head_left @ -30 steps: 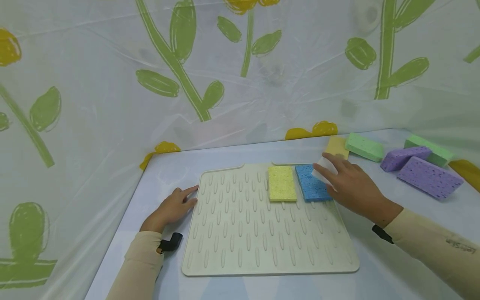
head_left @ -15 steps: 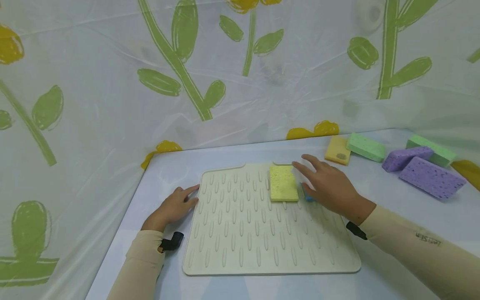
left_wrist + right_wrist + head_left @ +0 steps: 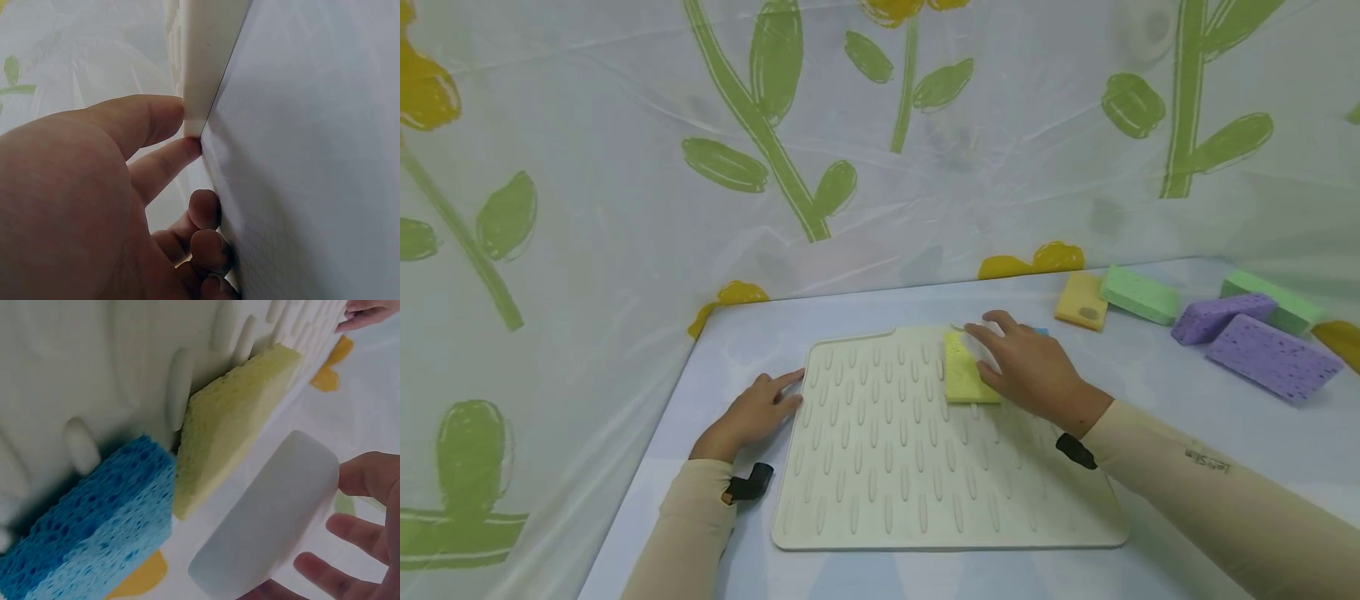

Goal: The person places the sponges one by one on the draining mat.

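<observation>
My right hand grips a white sponge block at its side, above the pale ridged drying mat. In the right wrist view a yellow sponge and a blue sponge lie side by side on the mat, just beyond the white block. From the head view, the right hand covers nearly all of the blue sponge and part of the yellow one. At the mat's left edge, the thumb and index finger of my left hand touch the rim; its other fingers bend loosely against the table.
Right of the mat, on the table, lie a thin yellow-orange sponge, a green sponge, a second green sponge and two purple sponges, the larger one in front. A flower-print sheet hangs behind the table.
The right hand has moved left with the white sponge, from over the blue sponge to over the yellow one. The left hand stays at the mat's edge.
</observation>
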Demonstrator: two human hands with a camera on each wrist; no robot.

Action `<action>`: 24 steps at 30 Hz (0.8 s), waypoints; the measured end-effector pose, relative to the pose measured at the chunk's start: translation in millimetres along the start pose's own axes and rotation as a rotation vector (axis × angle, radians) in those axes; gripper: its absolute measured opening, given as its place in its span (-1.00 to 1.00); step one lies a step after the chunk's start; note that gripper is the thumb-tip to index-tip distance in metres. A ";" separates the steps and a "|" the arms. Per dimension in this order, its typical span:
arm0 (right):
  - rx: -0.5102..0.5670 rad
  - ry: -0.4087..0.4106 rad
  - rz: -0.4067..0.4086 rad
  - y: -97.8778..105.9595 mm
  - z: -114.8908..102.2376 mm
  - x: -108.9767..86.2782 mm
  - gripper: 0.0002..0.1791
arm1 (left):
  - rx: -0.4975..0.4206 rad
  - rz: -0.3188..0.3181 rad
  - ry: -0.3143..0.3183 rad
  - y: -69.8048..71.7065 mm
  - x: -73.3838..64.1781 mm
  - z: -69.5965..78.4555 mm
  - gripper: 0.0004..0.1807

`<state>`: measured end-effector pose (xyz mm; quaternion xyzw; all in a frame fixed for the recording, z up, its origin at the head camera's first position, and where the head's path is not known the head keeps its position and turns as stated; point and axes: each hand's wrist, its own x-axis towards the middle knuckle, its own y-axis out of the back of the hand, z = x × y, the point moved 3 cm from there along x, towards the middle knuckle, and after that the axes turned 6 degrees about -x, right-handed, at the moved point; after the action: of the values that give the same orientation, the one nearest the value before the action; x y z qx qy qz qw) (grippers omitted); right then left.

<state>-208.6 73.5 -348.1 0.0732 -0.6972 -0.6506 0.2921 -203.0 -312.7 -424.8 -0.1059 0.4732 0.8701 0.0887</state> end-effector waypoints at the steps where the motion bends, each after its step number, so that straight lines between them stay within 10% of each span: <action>1: 0.004 -0.001 0.003 -0.9 -1.0 1.2 -0.45 | -0.003 0.001 0.001 0.0 -0.1 0.1 -0.38; 24: 0.118 -0.078 -0.149 -25.9 -55.9 46.6 -0.45 | -0.012 0.012 0.020 1.6 -2.1 2.6 -0.39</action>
<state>-225.8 -1.0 -359.1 0.1166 -0.7376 -0.6308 0.2106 -201.6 -311.5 -421.6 -0.1123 0.4694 0.8723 0.0781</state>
